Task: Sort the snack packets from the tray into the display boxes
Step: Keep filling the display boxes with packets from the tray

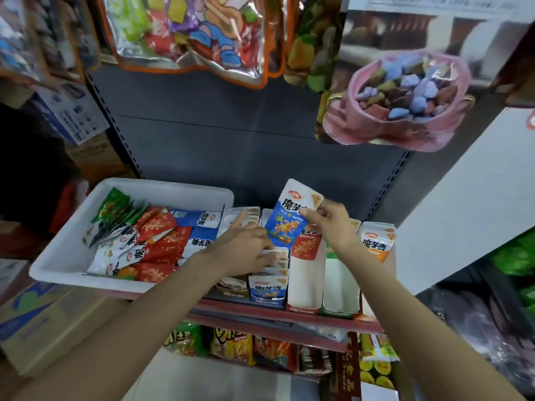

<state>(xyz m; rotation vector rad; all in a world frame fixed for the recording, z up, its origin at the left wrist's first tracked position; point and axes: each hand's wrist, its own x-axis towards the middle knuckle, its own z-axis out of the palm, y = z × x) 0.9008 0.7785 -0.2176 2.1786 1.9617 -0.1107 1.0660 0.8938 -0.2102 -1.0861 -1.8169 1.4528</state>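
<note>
Shelving of dark grey metal (220, 146) fills the middle of the view, its perforated uprights running up both sides and a red-edged shelf (289, 315) crossing near the bottom; a shop aisle crowds round it, with cardboard cartons (37, 322) stacked at the near left and a white panel (463, 215) at the right; glossy hanging bags of mixed sweets (185, 33) dangle above, and a pink pouch of purple and brown pieces (405, 94) hangs at the upper right.

On the shelf's left end rests a white plastic tray (66, 256), rectangular with rounded corners, holding a loose heap of flat foil snack packets (162, 241) in red, blue, white and green; just right of it stands a row of narrow cardboard display boxes (307, 273), white-fronted, with a blue-printed one (267, 290) nearest the tray, red and green ones beside it, and an orange packet (377, 241) upright at the far right.

The left hand (246, 250) reaches over the blue box, fingers spread and fairly straight, fingertips among the packets standing in it; the right hand (333, 224) pinches a blue-and-white packet (289, 218) by its upper right corner between thumb and fingers, holding it upright above the boxes; lower shelves show yellow and green crisp bags (231, 345).
</note>
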